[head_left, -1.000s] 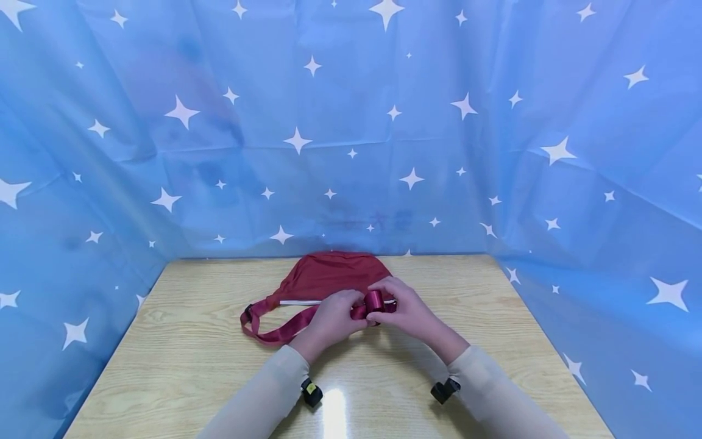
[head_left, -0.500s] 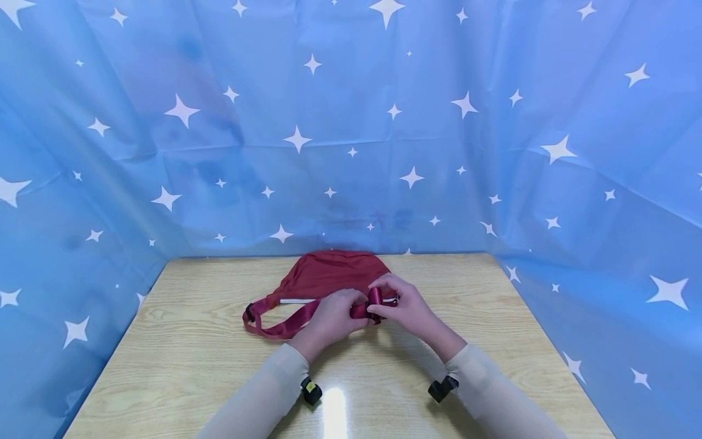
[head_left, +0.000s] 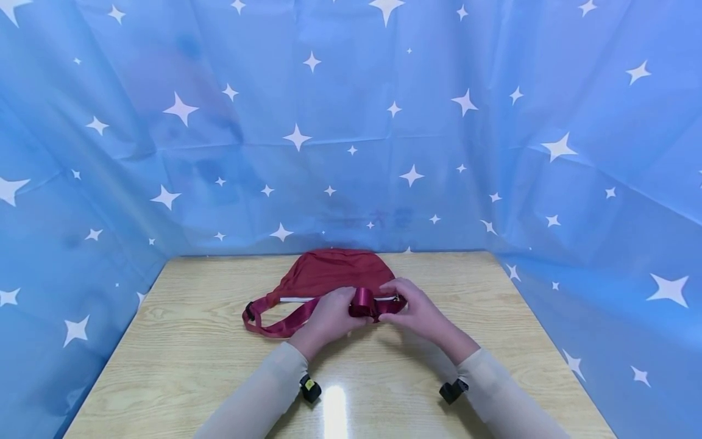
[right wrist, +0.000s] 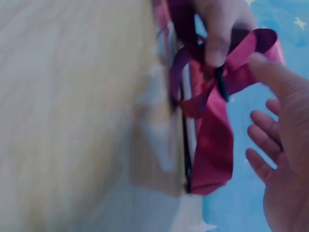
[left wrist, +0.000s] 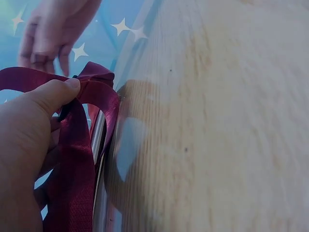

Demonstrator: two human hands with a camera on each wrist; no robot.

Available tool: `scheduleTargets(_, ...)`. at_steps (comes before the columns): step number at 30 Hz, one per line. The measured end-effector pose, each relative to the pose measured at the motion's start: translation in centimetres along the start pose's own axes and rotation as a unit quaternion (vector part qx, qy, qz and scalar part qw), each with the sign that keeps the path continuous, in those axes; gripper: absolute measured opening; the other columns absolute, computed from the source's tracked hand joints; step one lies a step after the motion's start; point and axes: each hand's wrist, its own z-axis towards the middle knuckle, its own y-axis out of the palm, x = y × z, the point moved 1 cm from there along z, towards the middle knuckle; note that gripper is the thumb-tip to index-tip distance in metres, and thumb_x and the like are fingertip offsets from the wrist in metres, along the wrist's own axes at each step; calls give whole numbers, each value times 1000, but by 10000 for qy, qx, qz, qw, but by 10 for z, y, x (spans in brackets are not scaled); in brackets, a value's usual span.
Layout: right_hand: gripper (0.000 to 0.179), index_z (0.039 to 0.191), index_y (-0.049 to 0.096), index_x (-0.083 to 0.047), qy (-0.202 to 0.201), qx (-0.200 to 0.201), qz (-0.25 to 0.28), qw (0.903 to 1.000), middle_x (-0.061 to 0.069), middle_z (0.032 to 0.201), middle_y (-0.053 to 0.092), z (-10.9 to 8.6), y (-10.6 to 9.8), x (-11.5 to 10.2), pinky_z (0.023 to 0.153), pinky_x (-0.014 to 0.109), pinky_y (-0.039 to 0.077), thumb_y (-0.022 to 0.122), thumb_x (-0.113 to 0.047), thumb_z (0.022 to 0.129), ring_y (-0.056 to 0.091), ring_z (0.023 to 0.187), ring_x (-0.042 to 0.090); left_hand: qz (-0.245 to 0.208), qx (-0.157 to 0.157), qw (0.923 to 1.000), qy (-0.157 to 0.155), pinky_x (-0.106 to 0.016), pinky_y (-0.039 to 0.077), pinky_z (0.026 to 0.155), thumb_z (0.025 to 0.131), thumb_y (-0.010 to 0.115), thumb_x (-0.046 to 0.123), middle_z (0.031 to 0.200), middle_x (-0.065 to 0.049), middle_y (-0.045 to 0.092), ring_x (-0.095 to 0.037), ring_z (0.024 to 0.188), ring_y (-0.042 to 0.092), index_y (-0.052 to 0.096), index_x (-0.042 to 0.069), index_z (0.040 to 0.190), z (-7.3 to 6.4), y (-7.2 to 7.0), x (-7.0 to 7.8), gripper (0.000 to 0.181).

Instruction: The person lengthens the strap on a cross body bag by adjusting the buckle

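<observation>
A dark red waist bag [head_left: 340,271] lies at the far side of the table, its white-edged zipper facing me. My left hand [head_left: 331,317] pinches the bag's shiny maroon strap [head_left: 363,302] between thumb and fingers, beside a small black buckle part [right wrist: 221,83]. The strap stands up in loops around that pinch, also plain in the left wrist view. My right hand [head_left: 419,311] is just right of the loops, thumb and fingers spread apart and holding nothing. In the right wrist view its fingers [right wrist: 264,133] are separate from the strap's hanging end.
The pale wooden table [head_left: 181,366] runs up to a blue curtain [head_left: 351,122] with white stars at the back and sides. To the left, the strap bends round a black slider [head_left: 250,311]. Each wrist wears a small black camera [head_left: 311,388].
My right hand has let go of the strap loop and moved slightly right, its fingers spreading. The loop now stands up closer to my left hand, which has kept its grip.
</observation>
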Motion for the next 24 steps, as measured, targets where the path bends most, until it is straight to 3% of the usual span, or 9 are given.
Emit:
scheduleTargets(4, 57, 136, 72, -8, -257, -91, -1223, 9921, 7, 130, 72, -5, -1, 8, 102, 53, 57, 97, -10, 86, 65, 124, 29, -155, -52, 9998, -75, -37, 60, 96, 88, 97, 42, 110, 4, 75, -12, 98, 68, 73, 20, 118, 0, -2, -1, 44)
scheduleTargets(9, 56, 134, 73, -13, -324, -135, -1970, 9798, 2, 126, 74, -5, 5, 16, 101, 51, 58, 99, -15, 84, 67, 118, 26, -238, -85, 9996, -108, -37, 60, 99, 89, 96, 41, 113, 4, 75, -13, 102, 68, 72, 20, 120, 0, -3, -1, 45)
scheduleTargets(14, 55, 132, 75, -15, -406, -76, -2364, 9708, 1, 117, 73, -6, 11, 20, 98, 53, 56, 100, -19, 83, 67, 110, 25, -293, -72, 9995, -73, -38, 60, 100, 89, 96, 42, 114, 4, 75, -14, 104, 69, 73, 20, 121, 0, -2, -1, 45)
scheduleTargets(24, 47, 129, 78, -16, -463, -3, -2489, 9674, 0, 117, 72, -7, 10, 20, 101, 53, 51, 98, -19, 86, 66, 111, 25, -339, -41, 9994, -41, -39, 60, 100, 89, 95, 43, 116, 4, 76, -14, 106, 70, 73, 21, 121, 1, -1, -2, 44)
